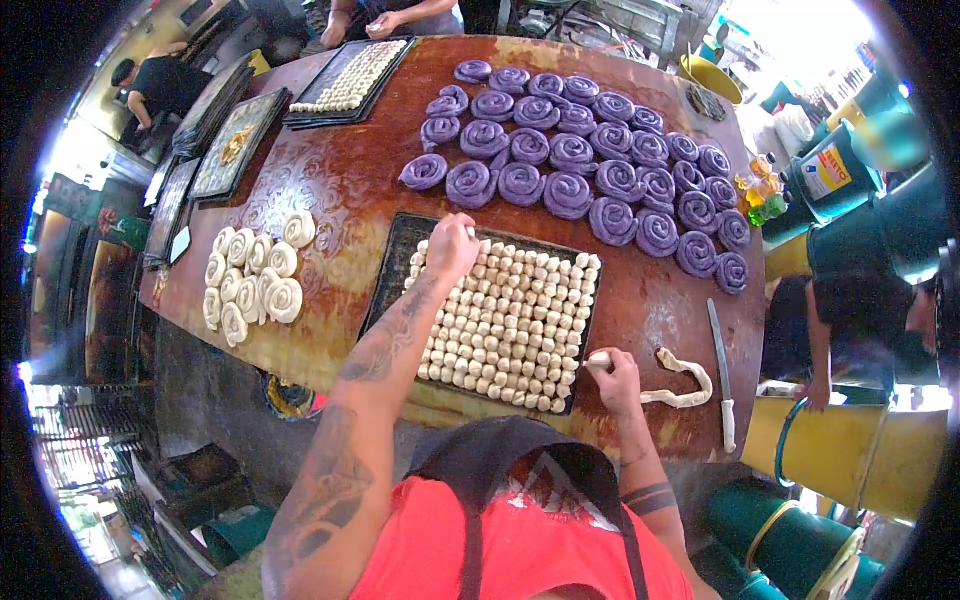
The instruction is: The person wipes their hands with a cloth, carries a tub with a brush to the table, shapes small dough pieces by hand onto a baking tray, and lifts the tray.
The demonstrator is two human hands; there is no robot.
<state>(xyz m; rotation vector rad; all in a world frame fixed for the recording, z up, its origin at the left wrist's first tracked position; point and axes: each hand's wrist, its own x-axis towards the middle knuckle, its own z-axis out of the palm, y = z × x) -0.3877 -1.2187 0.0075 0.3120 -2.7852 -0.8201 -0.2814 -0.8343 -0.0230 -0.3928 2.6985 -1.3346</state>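
A dark baking tray [404, 240] in front of me holds close rows of small pale dough balls [510, 325]. My left hand [452, 250] is over the tray's far left part, fingers pinched on a small piece of dough [471, 232]. At the tray's near right corner, my right hand [614, 382] is closed around the end of a dough rope. The rest of that dough rope [690, 398] curves across the table to the right of the hand. A long knife [721, 365] with a white handle lies farther right.
Rows of purple dough spirals [570, 153] cover the table's far side. White dough spirals [284, 299] lie at left. Another tray of dough balls [352, 82] sits far left, near a person's hands [383, 25]. Bottles [765, 190] stand at the right edge; another person [818, 340] is beyond.
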